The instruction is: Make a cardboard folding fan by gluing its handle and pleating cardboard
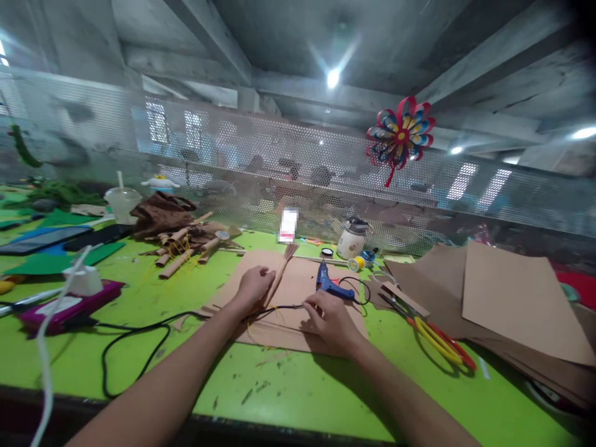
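Observation:
My left hand [255, 287] is closed with bent fingers at a narrow brown paper strip [280, 271], whose far end is cut into a fringe. Thin yellow thread [251, 329] trails below that hand. My right hand [333, 320] is pinched, thumb against fingers, at the end of a black cord [279, 308]; what lies between the fingertips is too small to make out. Just beyond it a blue glue gun [326, 282] rests with its nozzle pointing away. Under both hands lie brown paper sheets [298, 335].
Large scissors [437, 341] and stacked brown paper [521, 298] lie right. A jar-shaped bottle [351, 239] and yellow thread spool [356, 264] stand behind. Rolled paper pieces [179, 261], a cup [121, 205] and a purple power strip [69, 304] with cords are left. A perforated screen [261, 149] borders the back.

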Tool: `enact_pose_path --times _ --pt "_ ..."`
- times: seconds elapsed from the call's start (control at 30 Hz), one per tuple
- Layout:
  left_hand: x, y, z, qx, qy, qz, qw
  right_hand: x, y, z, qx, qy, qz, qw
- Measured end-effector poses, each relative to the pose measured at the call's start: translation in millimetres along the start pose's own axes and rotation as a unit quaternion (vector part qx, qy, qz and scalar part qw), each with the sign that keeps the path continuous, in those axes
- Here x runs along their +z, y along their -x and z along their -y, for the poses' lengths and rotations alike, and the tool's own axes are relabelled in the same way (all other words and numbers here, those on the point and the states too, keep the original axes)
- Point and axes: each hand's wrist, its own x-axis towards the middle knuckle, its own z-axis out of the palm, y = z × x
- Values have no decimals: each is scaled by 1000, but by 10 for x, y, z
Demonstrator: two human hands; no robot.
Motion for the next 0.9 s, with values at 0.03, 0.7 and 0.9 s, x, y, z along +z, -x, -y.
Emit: enact_pose_path --times 0.03,0.7,0.9 --pt "18 6 -1 5 -21 4 1000 7 5 5 -1 -1 8 1000" --pt "-60 409 -556 12 263 140 955 3 -35 1 20 -107 -47 993" --pt "-279 553 -727 29 425 221 877 -49 -48 46 40 -227 -82 970"
